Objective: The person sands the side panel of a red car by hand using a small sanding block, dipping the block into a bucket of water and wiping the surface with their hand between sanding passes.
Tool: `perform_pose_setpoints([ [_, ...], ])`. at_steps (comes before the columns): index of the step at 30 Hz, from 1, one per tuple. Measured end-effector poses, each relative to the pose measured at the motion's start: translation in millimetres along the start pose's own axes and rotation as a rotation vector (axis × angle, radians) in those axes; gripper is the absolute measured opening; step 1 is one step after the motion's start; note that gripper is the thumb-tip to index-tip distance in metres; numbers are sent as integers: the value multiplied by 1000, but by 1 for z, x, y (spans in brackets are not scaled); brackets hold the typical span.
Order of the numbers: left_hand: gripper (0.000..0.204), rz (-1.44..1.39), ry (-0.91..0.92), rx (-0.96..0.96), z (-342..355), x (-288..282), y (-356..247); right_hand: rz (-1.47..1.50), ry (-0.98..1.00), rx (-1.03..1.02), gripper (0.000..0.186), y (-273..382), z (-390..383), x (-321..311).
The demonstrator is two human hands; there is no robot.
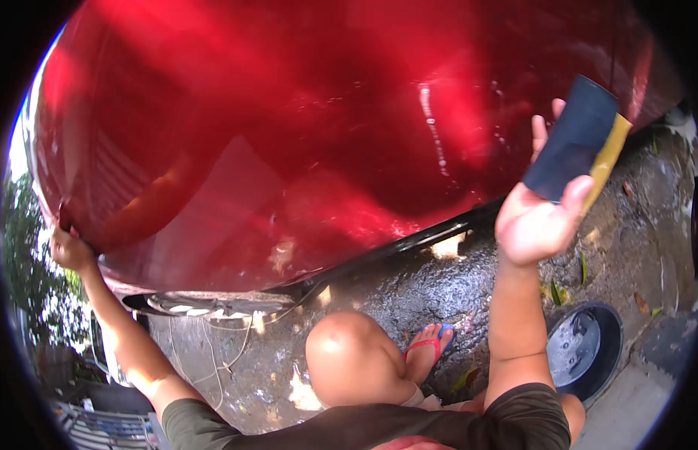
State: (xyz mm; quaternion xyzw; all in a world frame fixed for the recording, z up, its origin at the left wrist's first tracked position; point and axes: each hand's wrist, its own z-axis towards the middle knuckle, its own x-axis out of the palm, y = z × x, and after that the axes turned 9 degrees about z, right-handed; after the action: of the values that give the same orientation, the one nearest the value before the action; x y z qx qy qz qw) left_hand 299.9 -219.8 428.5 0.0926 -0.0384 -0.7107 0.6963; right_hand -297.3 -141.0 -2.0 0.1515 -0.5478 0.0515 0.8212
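Note:
A glossy red car body panel (289, 150) fills the upper part of the view, with water drops and a wet streak running down it. In my right hand (536, 229), raised at the right, is a folded sheet of sandpaper (570, 139), dark grey on one side and yellow-brown along the other. My thumb presses on its lower edge while the fingers reach behind it. My left hand (70, 247) is at the far left against the panel's edge, its fingers curled. A small dark shape shows at those fingertips; I cannot tell what it is.
A dark bucket (608, 352) holding cloudy water stands at the lower right. Wet rough ground (431, 285) with fallen leaves lies beneath the car. My knee (349, 360) and sandalled foot (428, 349) are close by. A thin hose or cable (218, 367) trails at the lower left.

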Motion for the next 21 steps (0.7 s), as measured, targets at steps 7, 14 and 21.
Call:
perform_pose_setpoints([
  [7,53,-8,-23,-112,-56,11,-106,-86,-80,27,37,32,54,-42],
  [14,48,8,154,-261,-54,-19,-141,-77,-153,-26,33,28,67,-52],
  [21,37,12,12,-247,-55,-11,-135,-658,-269,-180,32,26,65,-33],
])
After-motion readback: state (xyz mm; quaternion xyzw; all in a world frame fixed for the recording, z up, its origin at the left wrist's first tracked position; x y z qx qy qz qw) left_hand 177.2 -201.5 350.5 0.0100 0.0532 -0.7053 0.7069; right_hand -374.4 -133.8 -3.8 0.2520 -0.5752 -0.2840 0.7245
